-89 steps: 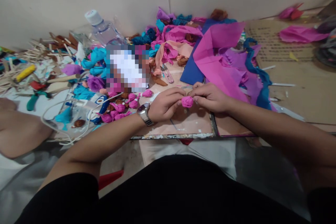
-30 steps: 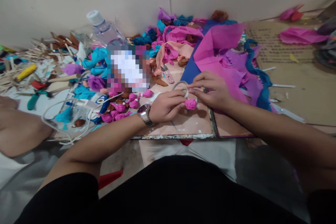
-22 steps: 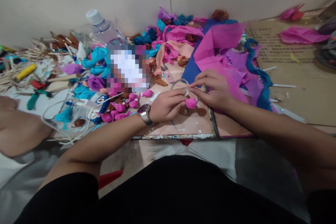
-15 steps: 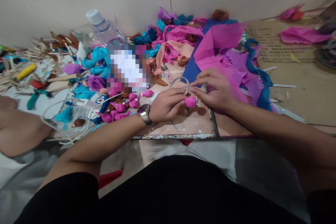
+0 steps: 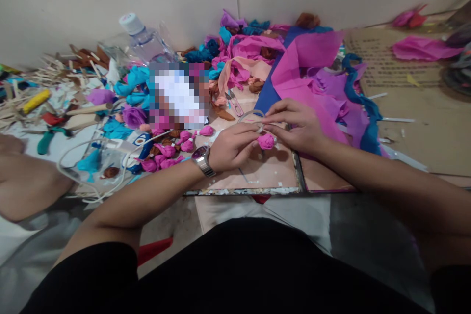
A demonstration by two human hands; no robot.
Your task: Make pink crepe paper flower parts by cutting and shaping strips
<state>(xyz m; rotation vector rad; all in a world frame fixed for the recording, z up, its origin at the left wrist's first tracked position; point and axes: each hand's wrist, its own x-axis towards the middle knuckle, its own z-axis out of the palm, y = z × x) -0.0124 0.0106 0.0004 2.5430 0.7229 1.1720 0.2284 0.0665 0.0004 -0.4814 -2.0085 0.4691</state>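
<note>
A pink crepe-paper rose is pinched in my left hand, which wears a metal watch. Between my hands shows a thin, pale translucent ring that looks like a roll of tape. My right hand closes its fingertips on the near edge of the ring, just above the rose. Fingers partly cover the ring. Several finished pink buds with white bands lie left of my left wrist.
A pink-handled cutter lies beyond my hands. Pink crepe paper spreads over a blue sheet. A bottle, white cable and wooden sticks crowd the left. Another person's arm rests there. Cardboard covers the right.
The ring has tipped flatter and sunk lower between my hands. My right fingertips have moved slightly left, onto its near edge. The rose has shifted a little left.
</note>
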